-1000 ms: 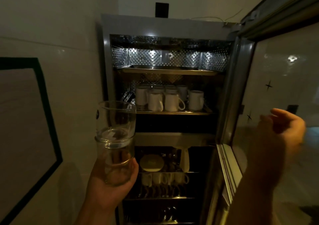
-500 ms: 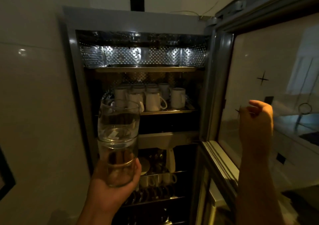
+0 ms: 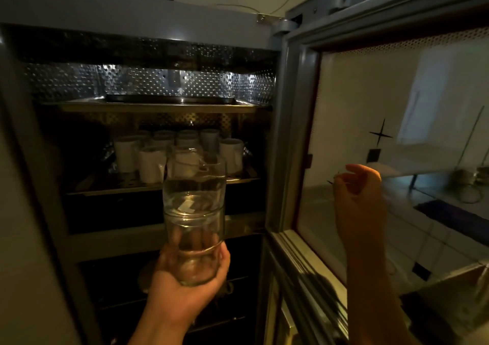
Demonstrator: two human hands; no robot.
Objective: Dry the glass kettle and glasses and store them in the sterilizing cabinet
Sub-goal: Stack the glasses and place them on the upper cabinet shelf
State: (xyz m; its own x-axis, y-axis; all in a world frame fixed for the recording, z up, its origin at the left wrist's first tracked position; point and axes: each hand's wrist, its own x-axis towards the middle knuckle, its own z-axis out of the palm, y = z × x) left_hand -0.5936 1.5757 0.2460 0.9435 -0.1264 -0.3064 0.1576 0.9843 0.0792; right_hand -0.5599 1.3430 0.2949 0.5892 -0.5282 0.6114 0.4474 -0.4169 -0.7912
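The sterilizing cabinet (image 3: 137,8) fills the left and middle of the frame, a grey metal box standing open in dim light. Its glass door (image 3: 291,133) swings out across the right side; the pane carries two thin black star marks, one in the upper right and a smaller one near my right hand, plus a small dark square. I can read no brand or writing anywhere on the cabinet or door.

Inside, the back wall is dimpled, shiny metal. The top shelf (image 3: 158,106) holds a flat dark tray (image 3: 169,99). On the middle shelf (image 3: 111,184) stand white mugs (image 3: 152,164), packed close in rows. The lower compartment at the bottom of the frame is too dark to make out.

In the centre, in front of the middle shelf, I hold up two stacked glasses (image 3: 194,212), clear tumblers, one nested in the other. A small pale patch shows through the upper glass, perhaps a label, but nothing on it is legible.

My left hand (image 3: 185,286), lower centre, grasps the bottom glass, fingers wrapped round its base.

My right hand (image 3: 357,201), right of centre, is raised before the door pane with fingers loosely curled, holding nothing.
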